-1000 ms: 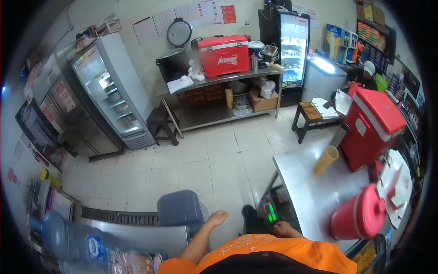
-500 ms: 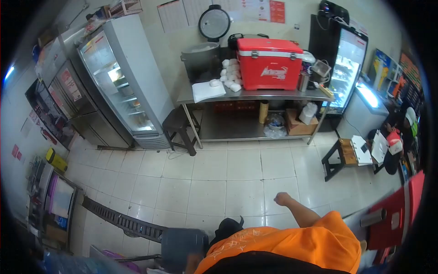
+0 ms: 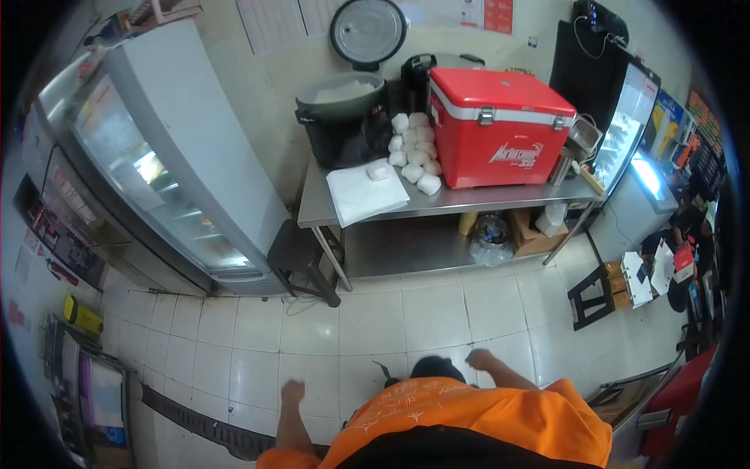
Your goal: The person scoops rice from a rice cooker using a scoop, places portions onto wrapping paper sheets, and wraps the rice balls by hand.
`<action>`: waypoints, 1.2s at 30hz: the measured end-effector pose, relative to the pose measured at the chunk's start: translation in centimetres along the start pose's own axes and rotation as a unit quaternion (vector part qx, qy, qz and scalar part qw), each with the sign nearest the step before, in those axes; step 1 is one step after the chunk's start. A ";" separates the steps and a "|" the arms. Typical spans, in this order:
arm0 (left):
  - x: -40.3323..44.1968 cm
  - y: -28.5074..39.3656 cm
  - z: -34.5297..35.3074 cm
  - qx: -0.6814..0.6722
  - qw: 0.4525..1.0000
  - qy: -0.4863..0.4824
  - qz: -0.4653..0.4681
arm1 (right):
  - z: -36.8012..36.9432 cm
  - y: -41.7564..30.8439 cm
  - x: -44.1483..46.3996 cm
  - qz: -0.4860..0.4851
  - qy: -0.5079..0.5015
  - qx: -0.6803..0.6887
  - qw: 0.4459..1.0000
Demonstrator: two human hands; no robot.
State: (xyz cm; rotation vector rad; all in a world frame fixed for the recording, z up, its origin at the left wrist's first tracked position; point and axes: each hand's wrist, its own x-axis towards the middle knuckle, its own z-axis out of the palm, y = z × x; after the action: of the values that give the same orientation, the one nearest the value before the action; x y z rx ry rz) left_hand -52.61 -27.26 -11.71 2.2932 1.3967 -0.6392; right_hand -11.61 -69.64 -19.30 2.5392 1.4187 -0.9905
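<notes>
My left hand point(image 3: 291, 392) hangs over the tiled floor at lower centre-left, fingers curled in, with nothing seen in it. My right hand point(image 3: 481, 359) is also curled closed above the floor, in front of the steel table point(image 3: 437, 202), and no object shows in it. Both hands are apart from everything on the table. On its top stand a large open rice cooker point(image 3: 344, 129) with white contents, a pile of white wrapped lumps point(image 3: 414, 148), a stack of white paper point(image 3: 361, 200) with one lump on it, and a closed red cooler point(image 3: 500, 141).
A glass-door fridge point(image 3: 176, 180) and a dark stool point(image 3: 301, 254) stand left of the table. A wooden-topped stool point(image 3: 617, 285) with papers is at right, near a person at the edge. A drain grate point(image 3: 195, 422) crosses the floor at lower left.
I have moved closer to the table, which looks larger. My left hand has come up into clear view from the bottom edge. The grey bin-like object at the bottom has left view.
</notes>
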 end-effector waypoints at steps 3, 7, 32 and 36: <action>7.4 5.8 -9.4 -0.104 0.966 0.187 0.148 | -6.7 -1.6 1.1 0.155 0.124 0.361 0.911; 11.5 17.3 -16.8 -0.281 0.930 0.168 0.169 | -18.3 -3.0 8.0 0.095 0.243 0.420 0.869; 38.3 40.0 -32.1 0.006 0.892 0.175 0.417 | -55.3 -6.3 39.5 -0.096 0.445 -0.186 0.871; 41.4 38.5 -34.1 0.054 0.875 0.165 0.452 | -69.8 -11.9 34.0 -0.123 0.331 0.124 0.927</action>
State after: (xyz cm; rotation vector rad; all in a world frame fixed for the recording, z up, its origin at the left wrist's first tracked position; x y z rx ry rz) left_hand 4.85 4.22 -3.47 2.8448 0.2456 -0.0168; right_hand 26.48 -12.96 19.52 3.1219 1.9066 -0.3321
